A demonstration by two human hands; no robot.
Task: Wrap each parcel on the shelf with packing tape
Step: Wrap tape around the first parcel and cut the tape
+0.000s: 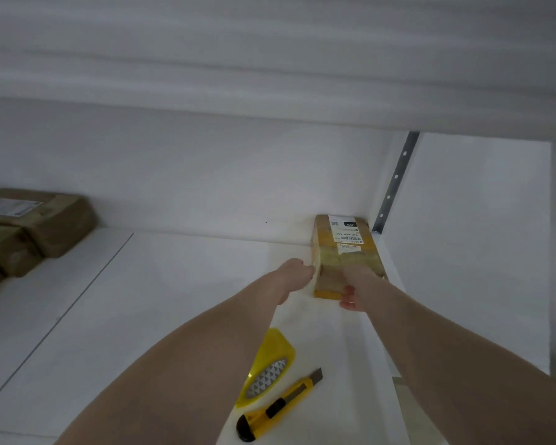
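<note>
Seen from a head-worn camera looking down onto a white shelf (180, 316). Nearest, close to the shelf's front edge toward its right end, a yellow utility knife (278, 407) lies flat, with a yellow roll of packing tape (267, 369) just behind and touching it; the left forearm passes over the roll's left side.

Further in, both bare arms reach to a yellow-brown parcel (342, 252) lying flat in the back right corner, against the back wall. The left hand (294, 276) rests against the parcel's near left side; its fingers are hidden, so their state cannot be told. The right hand (355, 284) grips the near right end, thumb curled under the near edge.

This looks like fetching the parcel for wrapping. The next move likely calls for drawing it forward, clear of the roll and knife.

Far left, several brown parcels (36, 226) are stacked near the back wall, well apart.
</note>
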